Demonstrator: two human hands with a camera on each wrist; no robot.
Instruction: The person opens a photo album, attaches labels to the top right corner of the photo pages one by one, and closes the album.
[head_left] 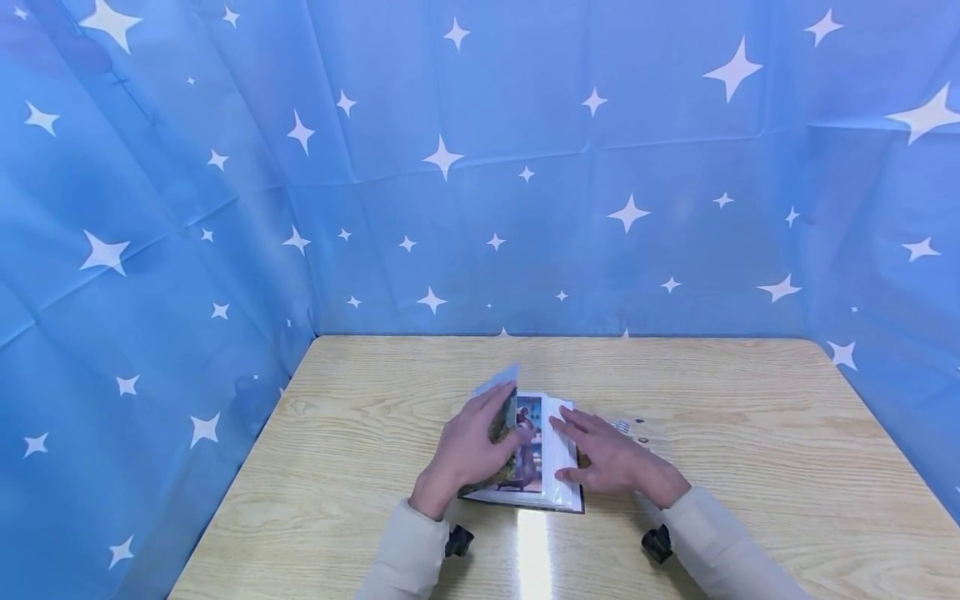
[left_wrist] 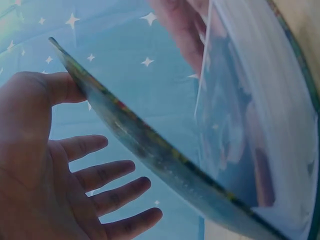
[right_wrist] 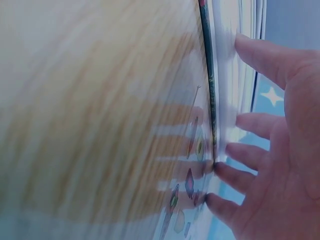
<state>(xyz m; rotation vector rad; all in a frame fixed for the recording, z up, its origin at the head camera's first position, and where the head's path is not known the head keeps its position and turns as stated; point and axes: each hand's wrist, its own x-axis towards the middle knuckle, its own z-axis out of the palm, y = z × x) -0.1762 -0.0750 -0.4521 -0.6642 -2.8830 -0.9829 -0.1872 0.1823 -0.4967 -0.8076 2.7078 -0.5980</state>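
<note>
A photo album (head_left: 558, 458) lies open on the table, showing a picture (head_left: 530, 412) in a clear sleeve beside a white strip. My left hand (head_left: 468, 446) is at its left side, against a raised leaf (left_wrist: 150, 150) with a colourful edge. In the left wrist view the thumb touches that leaf and the other fingers are straight and spread. My right hand (head_left: 607, 454) rests with spread fingers on the album's right side. The right wrist view shows its fingertips (right_wrist: 227, 172) along the white pages (right_wrist: 227, 75) and the dark cover edge (right_wrist: 209, 75).
Small gem-like stickers (right_wrist: 189, 182) on a clear sheet lie right of the album, partly under the right hand. Black wrist devices (head_left: 459, 542) sit below both sleeves. A blue star-patterned curtain (head_left: 525, 208) stands behind the wooden table (head_left: 360, 417).
</note>
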